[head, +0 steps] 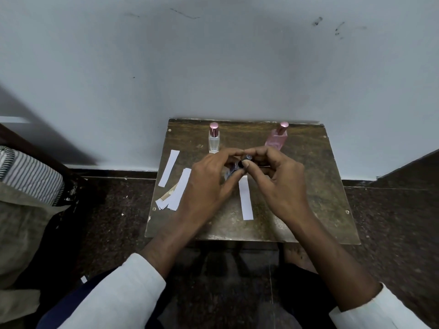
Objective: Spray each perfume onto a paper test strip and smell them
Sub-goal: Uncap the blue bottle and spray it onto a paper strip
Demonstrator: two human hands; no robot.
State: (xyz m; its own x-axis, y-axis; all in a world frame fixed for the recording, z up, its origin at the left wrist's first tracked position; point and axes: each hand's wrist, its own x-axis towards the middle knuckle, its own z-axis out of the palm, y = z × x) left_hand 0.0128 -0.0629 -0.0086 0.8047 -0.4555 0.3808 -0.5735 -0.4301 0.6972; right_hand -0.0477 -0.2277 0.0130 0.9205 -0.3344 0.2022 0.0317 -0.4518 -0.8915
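Between both hands (240,174) sits a small dark bottle (241,163); fingertips pinch it.

Small bottle (234,168) (mostly hidden by hands)

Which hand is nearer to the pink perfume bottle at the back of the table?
The right hand: its knuckles lie just in front of the pink perfume bottle. The left hand is further left, in front of the clear bottle.
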